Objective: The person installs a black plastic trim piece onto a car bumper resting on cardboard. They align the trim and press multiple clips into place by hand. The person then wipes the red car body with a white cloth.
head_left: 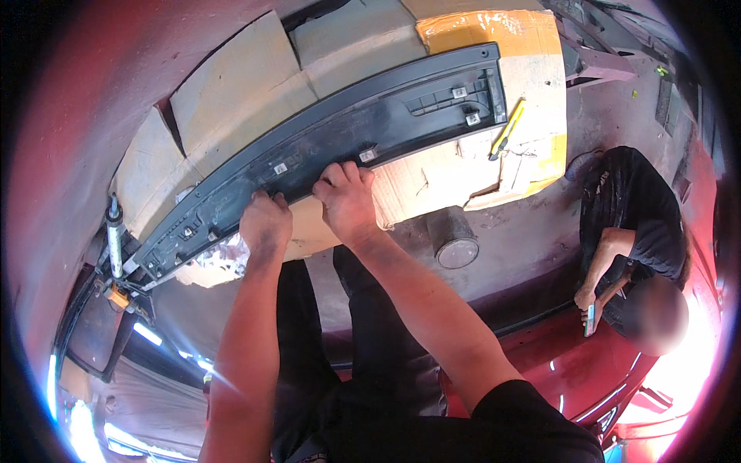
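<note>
Right hand was closed over the near edge of a long black plastic trim panel, fingers curled onto its top face, knuckles toward the camera; left hand sat just beside it, also clamped on the same near edge, fingers hidden under the panel rim, so the exact finger hold could not be told; both forearms came up from the lower edge, bare, black sleeve on the right upper arm; the panel lay diagonally across flattened cardboard sheets, inner side up, with small white clips showing along it and a ribbed moulded section at its far right end; its left end reached toward a grey gas strut with an orange fitting below it; a yellow-handled tool lay on the cardboard just beside the panel's right end, apart from both hands; a dark cylinder with a grey round face stood on the concrete floor near the cardboard's near edge, to the right of the right hand; red car bodywork curved along the lower right; another person in a black shirt crouched well apart on the right, holding a small flat object in one hand; the wearer's dark trousers showed between the forearms.
</note>
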Demonstrator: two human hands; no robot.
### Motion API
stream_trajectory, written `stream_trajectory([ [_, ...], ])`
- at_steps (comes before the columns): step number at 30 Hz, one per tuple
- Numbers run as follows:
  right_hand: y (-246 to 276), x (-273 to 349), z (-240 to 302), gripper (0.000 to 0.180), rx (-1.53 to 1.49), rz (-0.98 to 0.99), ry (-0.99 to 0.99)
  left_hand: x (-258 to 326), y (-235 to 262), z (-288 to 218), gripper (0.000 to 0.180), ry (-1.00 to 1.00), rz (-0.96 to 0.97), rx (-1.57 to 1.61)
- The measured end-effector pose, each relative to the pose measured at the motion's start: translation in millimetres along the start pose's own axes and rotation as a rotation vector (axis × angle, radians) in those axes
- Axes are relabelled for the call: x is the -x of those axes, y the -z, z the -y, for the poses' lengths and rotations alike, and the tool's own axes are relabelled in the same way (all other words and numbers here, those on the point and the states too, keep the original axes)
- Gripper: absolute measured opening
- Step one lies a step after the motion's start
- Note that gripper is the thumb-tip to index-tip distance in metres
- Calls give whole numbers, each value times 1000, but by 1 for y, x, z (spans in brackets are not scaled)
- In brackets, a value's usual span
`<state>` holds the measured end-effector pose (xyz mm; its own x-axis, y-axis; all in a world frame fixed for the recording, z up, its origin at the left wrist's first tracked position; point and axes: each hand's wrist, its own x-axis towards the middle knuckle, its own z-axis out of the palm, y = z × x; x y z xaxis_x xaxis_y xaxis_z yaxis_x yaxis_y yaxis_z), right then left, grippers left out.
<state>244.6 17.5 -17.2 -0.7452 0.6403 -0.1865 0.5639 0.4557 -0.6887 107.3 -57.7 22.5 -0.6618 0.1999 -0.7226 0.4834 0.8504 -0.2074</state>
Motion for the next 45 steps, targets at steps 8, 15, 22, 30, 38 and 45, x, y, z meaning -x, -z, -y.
stream_trajectory([
  [8,11,-3,0,14,-48,20,-8,-1,-8,5,44,-2,-28,112],
  [15,88,-14,-36,25,-66,-280,-220,21,-2,58,44,-20,53,516],
  [22,155,-64,-118,27,310,-358,-288,102,-74,129,34,-28,215,488],
  [30,159,-37,-122,31,308,-419,-115,162,-98,174,26,-67,291,406],
  [38,60,111,-40,37,32,-397,-677,154,-113,230,18,-318,79,390],
  [45,-68,157,80,39,-552,-356,-911,137,-87,300,21,-441,83,255],
])
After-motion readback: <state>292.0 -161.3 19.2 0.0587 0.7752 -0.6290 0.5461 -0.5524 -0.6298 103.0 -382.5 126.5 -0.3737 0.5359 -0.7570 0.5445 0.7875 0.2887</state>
